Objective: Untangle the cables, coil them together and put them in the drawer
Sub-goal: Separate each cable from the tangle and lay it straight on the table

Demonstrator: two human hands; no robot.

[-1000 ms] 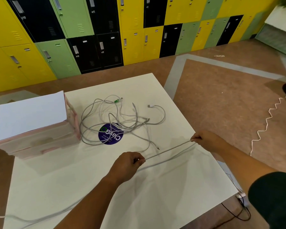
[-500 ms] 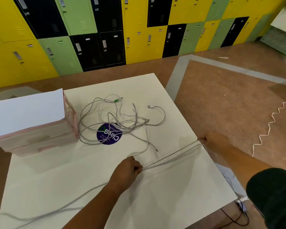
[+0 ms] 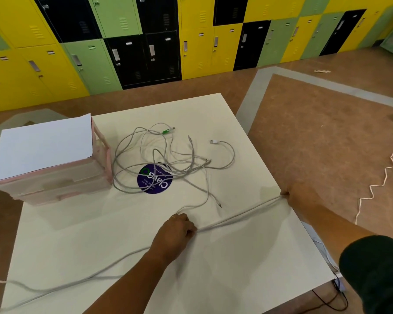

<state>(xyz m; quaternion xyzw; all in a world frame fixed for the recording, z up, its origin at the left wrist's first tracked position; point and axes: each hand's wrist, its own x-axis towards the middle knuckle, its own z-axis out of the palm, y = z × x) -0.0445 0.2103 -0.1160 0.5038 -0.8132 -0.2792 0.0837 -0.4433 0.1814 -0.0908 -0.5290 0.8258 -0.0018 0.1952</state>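
The near half of the table (image 3: 236, 279) lies open, crossed only by the stretched cable (image 3: 247, 211) and a loose length (image 3: 123, 259) trailing to the near left edge. Farther back the cable tangle (image 3: 163, 159) fills the middle, and the pink drawer unit (image 3: 61, 177) just beside it blocks the left

Wears a dark, near-black sleeve (image 3: 377, 270) on the right upper arm, hem ending above the elbow. Leaves both forearms bare. Carries what looks like a thin gold-coloured ring (image 3: 173, 216) on the left hand (image 3: 176, 227).
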